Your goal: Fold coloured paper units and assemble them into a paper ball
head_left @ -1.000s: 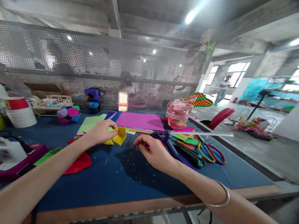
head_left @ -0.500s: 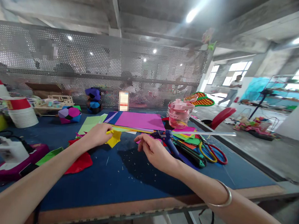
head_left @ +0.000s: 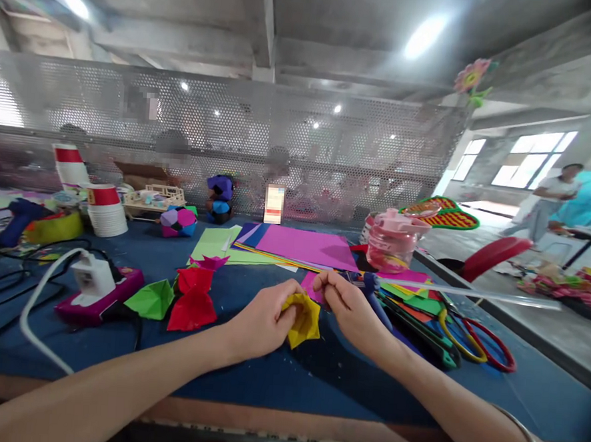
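Observation:
My left hand (head_left: 264,318) pinches a folded yellow paper piece (head_left: 305,323), its thumb inside the cup-like opening. Just right of it, my right hand (head_left: 343,304) has its fingers curled near a small pink paper; whether it holds anything is too small to tell. Left of my hands lie folded red paper (head_left: 193,301) and a folded green paper piece (head_left: 151,299). Behind them a stack of coloured sheets (head_left: 308,247) lies on the blue table. A dark blue glue gun (head_left: 371,289) with a long clear stick is beyond my right hand.
On the right are scissors (head_left: 488,343), a green cutter (head_left: 423,332) and a pink jar (head_left: 392,240). On the left stand paper cups (head_left: 106,213) and a purple power strip (head_left: 103,302) with cables. A perforated screen (head_left: 231,124) rises behind. A person (head_left: 552,200) stands far right.
The view has turned left. My left hand has brought the yellow paper rightward and nearer, close to my right hand, and its opening now faces the camera.

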Motion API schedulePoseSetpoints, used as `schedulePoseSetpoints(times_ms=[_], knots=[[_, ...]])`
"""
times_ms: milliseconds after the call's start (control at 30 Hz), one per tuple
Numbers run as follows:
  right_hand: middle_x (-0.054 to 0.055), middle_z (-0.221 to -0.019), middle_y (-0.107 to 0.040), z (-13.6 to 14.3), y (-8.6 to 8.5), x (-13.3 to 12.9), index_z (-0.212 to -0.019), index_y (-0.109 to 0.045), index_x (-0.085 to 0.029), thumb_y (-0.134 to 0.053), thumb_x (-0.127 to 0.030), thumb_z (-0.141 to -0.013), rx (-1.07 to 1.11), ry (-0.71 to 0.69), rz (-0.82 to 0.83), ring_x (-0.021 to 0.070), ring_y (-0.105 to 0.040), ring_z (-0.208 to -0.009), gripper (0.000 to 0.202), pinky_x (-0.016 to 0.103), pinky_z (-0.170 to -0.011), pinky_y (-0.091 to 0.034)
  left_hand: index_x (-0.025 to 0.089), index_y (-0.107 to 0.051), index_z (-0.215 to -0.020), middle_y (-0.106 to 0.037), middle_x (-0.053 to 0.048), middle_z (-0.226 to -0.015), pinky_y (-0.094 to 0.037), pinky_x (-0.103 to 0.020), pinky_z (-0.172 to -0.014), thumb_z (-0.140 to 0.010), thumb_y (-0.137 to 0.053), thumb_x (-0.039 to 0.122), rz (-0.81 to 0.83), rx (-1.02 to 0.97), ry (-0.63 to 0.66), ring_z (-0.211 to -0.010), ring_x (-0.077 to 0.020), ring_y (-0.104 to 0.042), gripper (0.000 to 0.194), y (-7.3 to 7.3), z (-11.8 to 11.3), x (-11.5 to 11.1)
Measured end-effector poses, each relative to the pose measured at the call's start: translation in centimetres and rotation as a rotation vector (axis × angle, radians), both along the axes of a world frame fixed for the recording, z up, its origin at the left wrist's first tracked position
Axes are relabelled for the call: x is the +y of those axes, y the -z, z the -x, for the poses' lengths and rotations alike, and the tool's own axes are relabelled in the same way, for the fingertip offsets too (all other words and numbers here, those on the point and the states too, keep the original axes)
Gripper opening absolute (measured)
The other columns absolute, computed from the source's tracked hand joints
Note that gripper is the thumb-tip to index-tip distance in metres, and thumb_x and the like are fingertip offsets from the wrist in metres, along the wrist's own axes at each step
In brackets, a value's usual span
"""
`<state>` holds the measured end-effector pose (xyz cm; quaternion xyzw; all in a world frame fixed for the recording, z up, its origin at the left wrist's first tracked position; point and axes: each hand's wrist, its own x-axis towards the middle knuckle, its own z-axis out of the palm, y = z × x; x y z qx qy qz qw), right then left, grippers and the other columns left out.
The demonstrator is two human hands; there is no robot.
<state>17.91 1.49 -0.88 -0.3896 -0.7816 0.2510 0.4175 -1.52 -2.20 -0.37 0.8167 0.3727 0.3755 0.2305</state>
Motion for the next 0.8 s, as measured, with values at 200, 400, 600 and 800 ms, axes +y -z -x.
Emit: schedulePoseSetpoints(times_ms=[200,400,600,800], knots=[[-0.002,-0.069,-0.051,0.3,0.4,0.2,-0.113,-0.059,-0.020,-0.044,-0.045,-0.098,0.052,-0.061,0.119,0.0130,-0.047,-0.059,0.033,0.025,-0.054,-0.039,0.019,-0.054,-0.099,-0.065,-0.004,-0.093,-0.044,-0.028,-0.078,-0.088,-0.040,0.010,0.002,-0.025,-0.051,-0.087,-0.0180,-0.061,0.020,0.2,0.6,1.5],[0.010,-0.114,-0.065,0.6,0.5,0.2,-0.127,-0.059,-0.021,-0.050,-0.042,-0.095,0.018,-0.182,0.099,0.0188,-0.062,-0.085,0.039,0.027,-0.061,-0.050,0.020,-0.051,-0.102,-0.064,-0.004,-0.094,-0.046,-0.030,-0.078,-0.088,-0.043,0.013,-0.006,-0.041,-0.075,-0.086,-0.0185,-0.062,0.018,0.5,1.0,2.2],[0.010,-0.114,-0.064,0.9,0.2,-0.4,-0.125,-0.058,-0.021,-0.058,-0.039,-0.091,0.093,-0.226,0.198,0.0204,-0.064,-0.090,0.039,0.025,-0.058,-0.055,0.020,-0.051,-0.097,-0.062,-0.004,-0.089,-0.047,-0.030,-0.072,-0.088,-0.047,0.022,0.042,-0.136,-0.132,-0.080,-0.0183,-0.061,0.010,1.3,1.5,3.3],[0.008,-0.110,-0.059,1.0,0.4,-0.8,-0.116,-0.050,-0.021,-0.065,-0.033,-0.087,0.130,-0.257,0.215,0.0173,-0.061,-0.087,0.035,0.022,-0.054,-0.055,0.019,-0.051,-0.090,-0.059,-0.001,-0.079,-0.049,-0.029,-0.062,-0.083,-0.055,0.036,0.205,-0.330,-0.178,-0.069,-0.0171,-0.059,0.019,1.7,1.2,4.2]])
